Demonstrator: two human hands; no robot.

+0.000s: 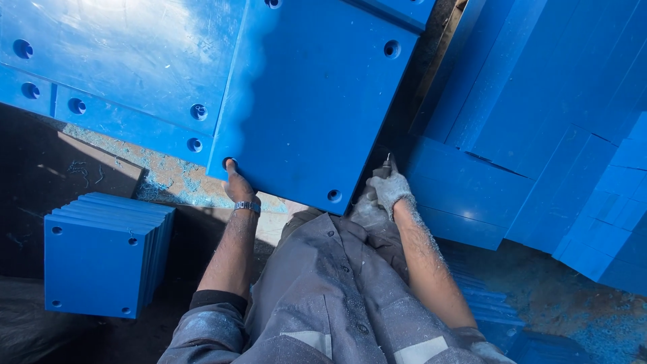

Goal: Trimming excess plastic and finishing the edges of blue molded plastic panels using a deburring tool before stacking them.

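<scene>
A thick blue plastic plate with holes near its corners lies tilted in front of me, over a larger blue slab. My left hand, bare and with a wristwatch, grips the plate's near left corner by the corner hole. My right hand, in a grey work glove dusted with shavings, is closed around a small dark tool at the plate's near right edge; the tool is mostly hidden.
A stack of upright blue square plates stands at the lower left. Piles of blue slabs and strips fill the right side. Blue shavings cover the floor and my grey shirt.
</scene>
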